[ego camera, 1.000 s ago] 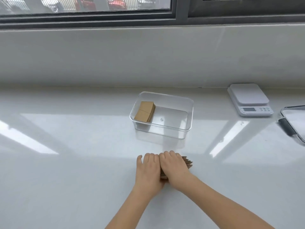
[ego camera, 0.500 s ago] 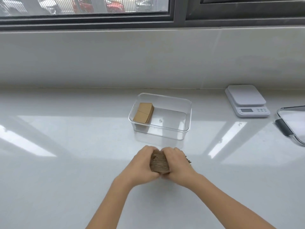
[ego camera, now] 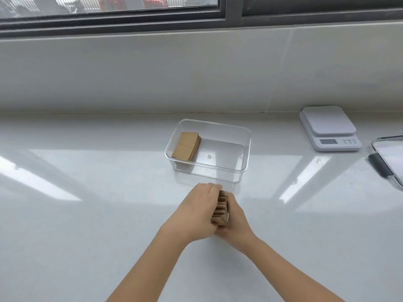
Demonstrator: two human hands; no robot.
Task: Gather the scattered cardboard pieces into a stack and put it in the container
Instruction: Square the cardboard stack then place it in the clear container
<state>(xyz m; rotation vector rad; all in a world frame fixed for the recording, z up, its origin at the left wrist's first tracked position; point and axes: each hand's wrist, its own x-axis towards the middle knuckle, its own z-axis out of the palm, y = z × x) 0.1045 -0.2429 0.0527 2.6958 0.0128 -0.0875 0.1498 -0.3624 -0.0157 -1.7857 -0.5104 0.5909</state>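
A stack of brown cardboard pieces (ego camera: 222, 209) stands on edge between my two hands, just in front of the clear plastic container (ego camera: 246, 149). My left hand (ego camera: 197, 213) presses its left side, and my right hand (ego camera: 236, 216) presses the right side from behind. Both hands are shut on the stack, and only its top edges show between them. Inside the container, at its left end, lie two more stacks of cardboard pieces (ego camera: 186, 146).
A white kitchen scale (ego camera: 329, 127) sits at the back right. A clear lid with a dark clasp (ego camera: 388, 160) lies at the right edge. A white wall and window ledge rise behind the glossy white counter (ego camera: 87, 192).
My hands went from lying flat over the pieces to squeezing them from both sides. The stack has turned up on edge, and the left hand has slid forward along it.
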